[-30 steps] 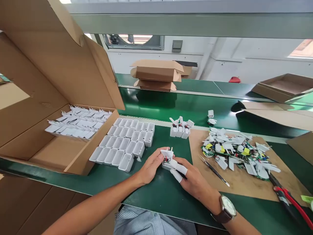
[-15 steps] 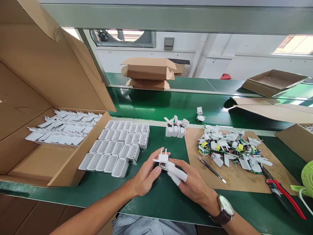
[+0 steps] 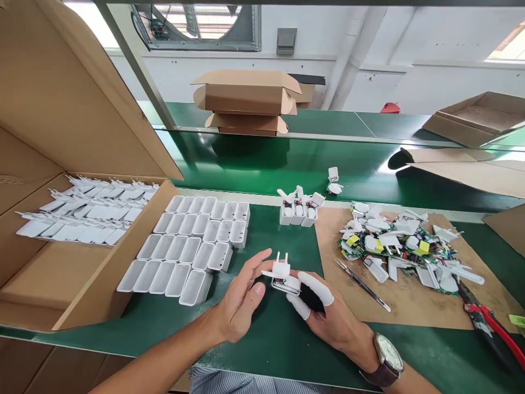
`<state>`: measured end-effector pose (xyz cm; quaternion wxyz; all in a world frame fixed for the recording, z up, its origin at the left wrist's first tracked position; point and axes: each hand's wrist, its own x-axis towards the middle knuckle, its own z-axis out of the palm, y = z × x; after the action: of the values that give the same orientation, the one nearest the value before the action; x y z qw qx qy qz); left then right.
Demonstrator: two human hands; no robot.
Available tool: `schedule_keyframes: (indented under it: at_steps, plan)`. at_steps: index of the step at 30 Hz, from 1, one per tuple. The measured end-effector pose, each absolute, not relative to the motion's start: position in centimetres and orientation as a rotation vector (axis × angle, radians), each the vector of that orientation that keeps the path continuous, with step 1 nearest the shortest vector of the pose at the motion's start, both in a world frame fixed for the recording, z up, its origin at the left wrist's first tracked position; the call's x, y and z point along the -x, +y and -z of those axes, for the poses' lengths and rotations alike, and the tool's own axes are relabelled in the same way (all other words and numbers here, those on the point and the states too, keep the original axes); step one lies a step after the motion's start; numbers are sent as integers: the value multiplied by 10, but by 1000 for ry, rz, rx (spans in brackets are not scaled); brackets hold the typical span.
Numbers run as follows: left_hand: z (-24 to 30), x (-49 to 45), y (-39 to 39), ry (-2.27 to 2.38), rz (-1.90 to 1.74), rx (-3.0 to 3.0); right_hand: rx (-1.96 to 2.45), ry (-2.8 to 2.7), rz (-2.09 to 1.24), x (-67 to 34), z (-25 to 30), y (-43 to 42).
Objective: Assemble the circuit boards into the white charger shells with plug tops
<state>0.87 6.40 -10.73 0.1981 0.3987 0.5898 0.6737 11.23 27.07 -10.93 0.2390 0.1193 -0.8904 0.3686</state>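
A white two-pin plug adapter [image 3: 282,278] is between my hands, its pins pointing up. It has a thin white flap at its left, and bits of wire and circuit show inside. My right hand [image 3: 332,314] has white covers on two fingers, whose tips meet the adapter's right and lower edge. My left hand [image 3: 241,298] is beside it on the left, thumb and fingers spread; some fingertips pass behind the adapter, and contact there is hidden. Left of my hands, white open-topped plastic cases [image 3: 180,246] stand in rows. Three filled cases [image 3: 298,214] stand behind.
A cardboard box [image 3: 110,284] at left holds rows of white flat parts [image 3: 82,232]. On a brown board [image 3: 328,246] at right are a heap of circuit assemblies [image 3: 394,241], tweezers [image 3: 363,284] and red-handled pliers [image 3: 488,323]. One assembly [image 3: 334,180] sits on the green surface behind.
My left thumb and fingers have opened away from the adapter. The right covered fingers have drawn back to its edge and spread. The camera view has tilted down.
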Motion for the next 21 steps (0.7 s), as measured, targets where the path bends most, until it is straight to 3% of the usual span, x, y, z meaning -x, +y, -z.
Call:
schedule_keyframes:
  at_steps: [21]
  plan:
    - [111,-10,63,1637,-1875,-1070,-315,-2512,-1124,-117,116,274]
